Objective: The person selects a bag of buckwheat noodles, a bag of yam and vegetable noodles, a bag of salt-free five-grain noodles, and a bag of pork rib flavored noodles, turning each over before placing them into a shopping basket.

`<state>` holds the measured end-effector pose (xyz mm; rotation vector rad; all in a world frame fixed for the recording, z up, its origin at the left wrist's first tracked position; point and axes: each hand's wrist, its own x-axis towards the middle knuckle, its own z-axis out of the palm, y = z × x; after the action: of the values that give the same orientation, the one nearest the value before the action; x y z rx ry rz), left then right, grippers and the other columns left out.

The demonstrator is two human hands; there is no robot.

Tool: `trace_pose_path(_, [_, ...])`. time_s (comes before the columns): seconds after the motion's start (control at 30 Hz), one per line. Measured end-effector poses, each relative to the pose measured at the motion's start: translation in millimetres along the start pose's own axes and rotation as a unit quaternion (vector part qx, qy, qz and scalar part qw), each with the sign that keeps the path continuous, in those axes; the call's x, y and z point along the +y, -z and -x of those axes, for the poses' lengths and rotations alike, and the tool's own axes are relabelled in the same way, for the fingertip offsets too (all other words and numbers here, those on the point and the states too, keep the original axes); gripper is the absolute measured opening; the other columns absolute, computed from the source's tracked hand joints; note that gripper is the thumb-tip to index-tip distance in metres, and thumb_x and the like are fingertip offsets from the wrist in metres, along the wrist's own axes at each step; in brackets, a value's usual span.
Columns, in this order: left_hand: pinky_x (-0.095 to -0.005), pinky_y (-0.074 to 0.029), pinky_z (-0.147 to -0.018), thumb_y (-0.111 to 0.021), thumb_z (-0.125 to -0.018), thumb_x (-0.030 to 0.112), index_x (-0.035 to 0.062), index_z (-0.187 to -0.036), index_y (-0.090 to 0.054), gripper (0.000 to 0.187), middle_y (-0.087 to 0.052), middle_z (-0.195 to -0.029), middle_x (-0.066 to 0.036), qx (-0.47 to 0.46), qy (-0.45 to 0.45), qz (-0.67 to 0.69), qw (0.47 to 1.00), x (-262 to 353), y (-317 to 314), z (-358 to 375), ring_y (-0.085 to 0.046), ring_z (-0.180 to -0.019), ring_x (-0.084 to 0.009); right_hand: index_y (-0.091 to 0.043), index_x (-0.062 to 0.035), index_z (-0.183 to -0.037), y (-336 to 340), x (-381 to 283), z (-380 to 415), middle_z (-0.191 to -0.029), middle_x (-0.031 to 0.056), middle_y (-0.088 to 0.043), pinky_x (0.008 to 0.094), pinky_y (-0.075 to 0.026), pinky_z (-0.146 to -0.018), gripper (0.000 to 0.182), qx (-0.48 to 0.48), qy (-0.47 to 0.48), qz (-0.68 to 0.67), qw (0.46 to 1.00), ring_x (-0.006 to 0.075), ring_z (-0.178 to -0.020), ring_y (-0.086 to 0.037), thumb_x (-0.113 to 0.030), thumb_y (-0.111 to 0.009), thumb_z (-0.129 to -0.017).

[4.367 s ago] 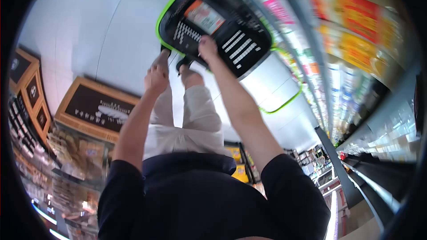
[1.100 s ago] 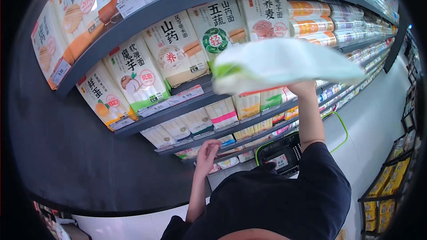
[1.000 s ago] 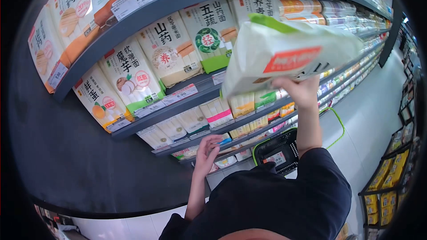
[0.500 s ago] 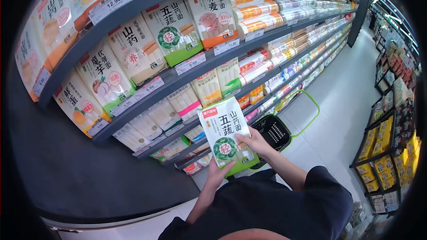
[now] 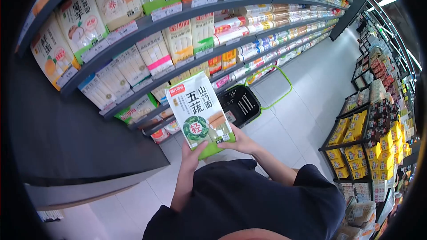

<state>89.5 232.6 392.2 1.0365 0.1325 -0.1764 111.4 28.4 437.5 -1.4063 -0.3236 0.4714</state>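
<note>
In front of my body I hold a white and green packet of dried noodles (image 5: 202, 106), its printed front turned up toward me. My left hand (image 5: 192, 153) grips its lower left corner, thumb laid over the front. At the lower right, my right hand (image 5: 238, 140) is closed on the packet's edge with its thumb on the front. The fingers behind the packet are hidden. Just beyond it, on the floor, stands a black shopping basket (image 5: 253, 102) with a raised green handle (image 5: 291, 84), partly covered by the packet.
Shelves (image 5: 147, 29) of noodle packets with price tags run along the left and into the distance. A dark shelf end or counter (image 5: 89, 129) lies at my left. Across the tiled aisle (image 5: 298, 106), a rack holds yellow packets (image 5: 353, 126).
My view has shifted, so the shelves and basket appear higher and further left. My right hand has slid from the packet's side to its lower right corner.
</note>
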Motion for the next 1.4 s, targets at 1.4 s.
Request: trace_pose_path(1.4, [-0.026, -0.05, -0.083, -0.07, -0.081, 0.003, -0.0013, -0.118, -0.05, 0.042, -0.063, -0.107, -0.007, -0.082, 0.036, -0.062, 0.994, -77.9, -128.6, 41.9, -0.061, -0.096, -0.0118, -0.061, 0.0026, -0.109, 50.2, 7.4, 138.6, -0.096, 0.0097, -0.067, 0.0258, -0.052, -0.072, 0.033, 0.275, -0.022, -0.153, 0.949, 0.0118, -0.082, -0.064, -0.027, -0.053, -0.097])
